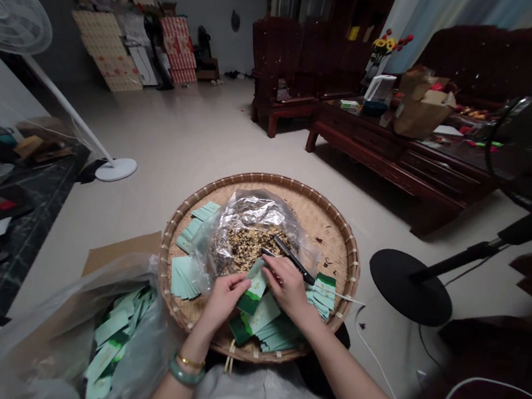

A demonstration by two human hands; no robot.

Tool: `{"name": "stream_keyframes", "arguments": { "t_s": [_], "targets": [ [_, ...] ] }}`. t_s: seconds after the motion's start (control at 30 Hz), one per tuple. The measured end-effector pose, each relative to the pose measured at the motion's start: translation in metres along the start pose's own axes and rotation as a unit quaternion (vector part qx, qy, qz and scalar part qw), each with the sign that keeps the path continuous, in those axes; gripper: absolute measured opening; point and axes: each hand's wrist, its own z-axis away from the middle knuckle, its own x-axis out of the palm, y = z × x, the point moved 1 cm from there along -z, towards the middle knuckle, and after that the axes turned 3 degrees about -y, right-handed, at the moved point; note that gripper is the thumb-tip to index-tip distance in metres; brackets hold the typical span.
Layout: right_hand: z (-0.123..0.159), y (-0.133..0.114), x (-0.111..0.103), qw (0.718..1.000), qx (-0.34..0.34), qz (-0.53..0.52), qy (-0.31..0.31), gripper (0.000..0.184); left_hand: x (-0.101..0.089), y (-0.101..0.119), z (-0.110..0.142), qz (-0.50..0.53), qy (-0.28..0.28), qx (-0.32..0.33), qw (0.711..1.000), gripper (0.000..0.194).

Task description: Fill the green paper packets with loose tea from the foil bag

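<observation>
So that spills land on the woven tray (297,187), the left hand (226,301) pinches a green packet (253,290) while the right hand (288,286) grips a black tool (293,259)

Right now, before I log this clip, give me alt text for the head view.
A left hand and right hand hold a pale green paper packet over a round woven bamboo tray. On the tray sit a foil bag of dried plant mix and more green packets; a plastic bag of packets lies at lower left.
</observation>
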Motion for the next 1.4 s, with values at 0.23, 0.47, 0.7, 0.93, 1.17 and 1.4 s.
{"name": "stream_keyframes", "arguments": {
  "t_s": [0.23,0.47,0.7,0.93,1.17,1.4],
  "targets": [
    [0.007,0.001,0.003,0.996,-0.072,0.025,0.037,0.031,0.008,0.002,0.003,0.084,-0.025,-0.032,0.996,0.033],
    [-0.002,-0.001,-0.009,0.997,-0.001,0.060,0.058,0.010,0.008,0.004,0.002,0.039,0.023,-0.009,0.999,0.029],
    [-0.002,0.003,-0.015,0.997,0.064,-0.042,0.020,0.014,0.003,-0.007,-0.001,0.106,0.173,0.001,0.979,0.027],
    [-0.001,-0.001,-0.004,0.932,0.235,-0.256,-0.103,0.022,0.022,-0.006,0.001,0.286,0.153,0.001,0.946,0.036],
    [0.003,0.003,0.001,0.848,0.297,-0.386,-0.206,0.046,0.015,0.000,0.006,0.253,0.066,-0.053,0.964,0.048],
    [0.008,0.011,-0.002,0.865,0.284,-0.341,-0.236,0.042,-0.001,-0.005,0.010,0.032,0.162,0.056,0.985,0.052]
  ]
}}
